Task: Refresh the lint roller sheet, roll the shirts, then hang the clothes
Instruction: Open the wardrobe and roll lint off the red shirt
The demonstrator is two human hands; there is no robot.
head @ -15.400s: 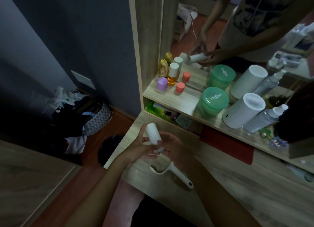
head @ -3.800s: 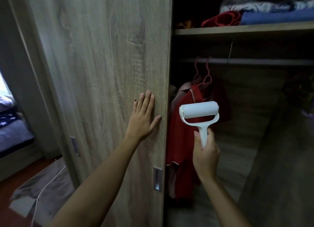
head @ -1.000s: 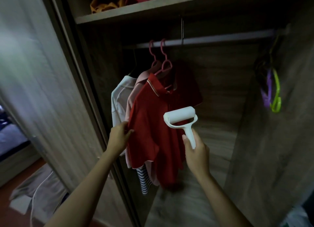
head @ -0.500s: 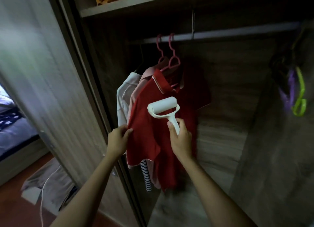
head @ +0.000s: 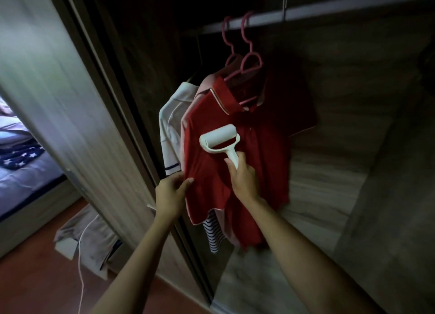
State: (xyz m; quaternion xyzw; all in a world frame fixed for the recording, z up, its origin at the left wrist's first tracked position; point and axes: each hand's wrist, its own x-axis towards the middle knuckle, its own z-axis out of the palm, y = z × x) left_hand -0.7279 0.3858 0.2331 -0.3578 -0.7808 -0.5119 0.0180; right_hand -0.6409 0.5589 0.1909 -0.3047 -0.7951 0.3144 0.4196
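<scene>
We hold the roller [head: 220, 137] on the red shirt [head: 235, 172], right hand [head: 242, 177] wrapped around its handle. Left hand [head: 170, 193] pinches the shirt's left edge. Risk: slack fabric bunches under the roller, or a tug slips the shirt off its hanger [head: 249, 62].

Lint roller [head: 220, 138] now pressed against the red shirt [head: 237, 165], no longer held clear in front of it. Right hand [head: 242, 179] moved in toward the cloth. Left hand [head: 170, 192] shifted from wardrobe door to shirt's edge, pinching it.
</scene>
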